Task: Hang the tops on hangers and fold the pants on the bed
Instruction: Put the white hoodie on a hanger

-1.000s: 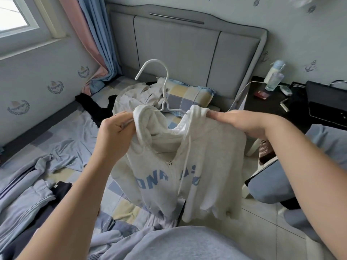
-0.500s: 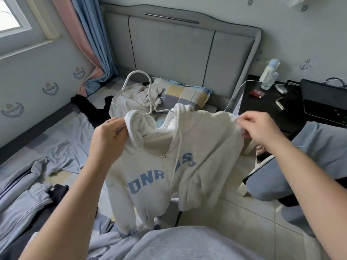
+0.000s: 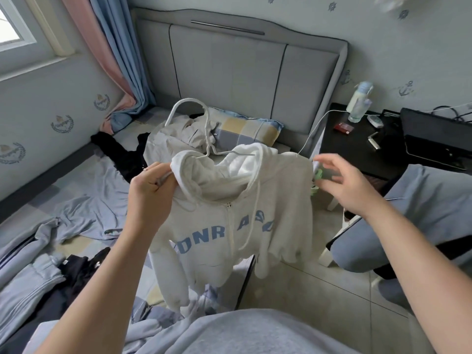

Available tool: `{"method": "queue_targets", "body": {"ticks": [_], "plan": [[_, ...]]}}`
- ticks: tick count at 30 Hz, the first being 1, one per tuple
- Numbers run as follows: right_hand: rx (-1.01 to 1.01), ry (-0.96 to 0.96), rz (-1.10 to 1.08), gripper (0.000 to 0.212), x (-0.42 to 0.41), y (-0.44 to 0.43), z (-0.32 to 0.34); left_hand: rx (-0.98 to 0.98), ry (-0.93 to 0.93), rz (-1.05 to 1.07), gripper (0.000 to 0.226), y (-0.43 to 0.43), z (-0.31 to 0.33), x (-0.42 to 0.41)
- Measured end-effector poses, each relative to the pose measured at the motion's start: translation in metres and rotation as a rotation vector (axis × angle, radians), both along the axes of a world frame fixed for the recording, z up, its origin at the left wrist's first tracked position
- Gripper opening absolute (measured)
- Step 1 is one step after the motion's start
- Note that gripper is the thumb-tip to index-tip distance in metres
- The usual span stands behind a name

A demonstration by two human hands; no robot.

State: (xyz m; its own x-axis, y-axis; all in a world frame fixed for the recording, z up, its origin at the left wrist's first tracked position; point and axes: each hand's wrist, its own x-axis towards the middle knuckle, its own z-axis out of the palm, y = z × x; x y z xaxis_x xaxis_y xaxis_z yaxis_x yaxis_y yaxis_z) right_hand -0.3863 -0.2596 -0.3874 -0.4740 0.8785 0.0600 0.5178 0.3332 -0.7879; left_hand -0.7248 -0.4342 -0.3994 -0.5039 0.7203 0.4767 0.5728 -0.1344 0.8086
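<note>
The hoodie (image 3: 229, 213) hangs on the hanger (image 3: 189, 106) above the edge of the bed (image 3: 76, 242), so it looks nearly done; the left hand (image 3: 150, 190) pinches one shoulder; the right hand (image 3: 342, 182) hovers, fingers spread, just beside the other; another top (image 3: 176, 139) and heaped clothes (image 3: 38, 284) lie unsorted.

right hand (image 3: 344, 185) letting go of the hoodie (image 3: 217, 221) shoulder, fingers opening just beside it | hoodie now hanging spread across the hanger (image 3: 207, 131)

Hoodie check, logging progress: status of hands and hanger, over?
Left hand grips hoodie shoulder. Right hand open, beside other shoulder. Hoodie hangs on white hanger. Nothing in the way.
</note>
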Motion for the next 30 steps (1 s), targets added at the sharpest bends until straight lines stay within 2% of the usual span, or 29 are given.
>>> {"method": "queue_targets", "body": {"ticks": [2, 4, 5, 7, 8, 11, 14, 17, 19, 21, 25, 27, 28, 30], "plan": [[0.093, 0.014, 0.124, 0.036, -0.013, -0.010, 0.012, -0.021, 0.016, -0.061, 0.026, 0.004, 0.005, 0.002], [0.080, -0.053, 0.214, 0.017, -0.028, -0.019, 0.021, -0.052, 0.082, -0.123, 0.032, 0.007, 0.012, 0.006], [0.073, -0.089, 0.256, 0.020, -0.034, -0.022, 0.023, -0.077, 0.124, -0.144, 0.028, 0.009, 0.014, 0.007], [0.027, -0.121, 0.345, 0.043, -0.043, -0.026, 0.024, -0.120, 0.196, -0.166, 0.015, 0.010, 0.018, 0.007], [0.002, -0.102, 0.380, 0.047, -0.045, -0.028, 0.023, -0.132, 0.211, -0.178, 0.012, 0.010, 0.020, 0.005], [0.004, 0.000, 0.417, 0.039, -0.044, -0.032, 0.016, -0.141, 0.243, -0.219, 0.014, 0.007, 0.024, 0.002], [0.023, 0.133, 0.352, 0.044, -0.043, -0.035, 0.012, -0.169, 0.159, -0.148, 0.019, 0.008, 0.025, 0.005], [0.039, 0.130, 0.337, 0.038, -0.038, -0.035, 0.010, -0.073, 0.000, -0.058, 0.022, 0.012, 0.033, 0.008], [0.011, 0.103, 0.350, 0.038, -0.033, -0.034, 0.007, 0.023, 0.001, -0.072, 0.023, 0.014, 0.044, 0.011], [0.016, 0.121, 0.337, 0.035, -0.030, -0.038, 0.004, 0.034, 0.025, -0.144, 0.024, 0.018, 0.052, 0.011], [0.039, 0.259, 0.226, 0.032, -0.025, -0.043, -0.002, -0.351, 0.124, -0.267, 0.015, 0.030, 0.052, -0.010], [0.051, 0.292, 0.189, 0.031, -0.017, -0.044, -0.006, -0.470, 0.107, -0.317, 0.048, 0.024, 0.041, -0.024], [0.057, 0.300, 0.174, 0.029, -0.012, -0.046, -0.008, -0.524, 0.099, -0.323, 0.057, 0.020, 0.033, -0.028], [0.060, 0.306, 0.152, 0.024, -0.004, -0.049, -0.011, -0.640, 0.132, -0.278, 0.059, 0.011, 0.012, -0.031]]}}
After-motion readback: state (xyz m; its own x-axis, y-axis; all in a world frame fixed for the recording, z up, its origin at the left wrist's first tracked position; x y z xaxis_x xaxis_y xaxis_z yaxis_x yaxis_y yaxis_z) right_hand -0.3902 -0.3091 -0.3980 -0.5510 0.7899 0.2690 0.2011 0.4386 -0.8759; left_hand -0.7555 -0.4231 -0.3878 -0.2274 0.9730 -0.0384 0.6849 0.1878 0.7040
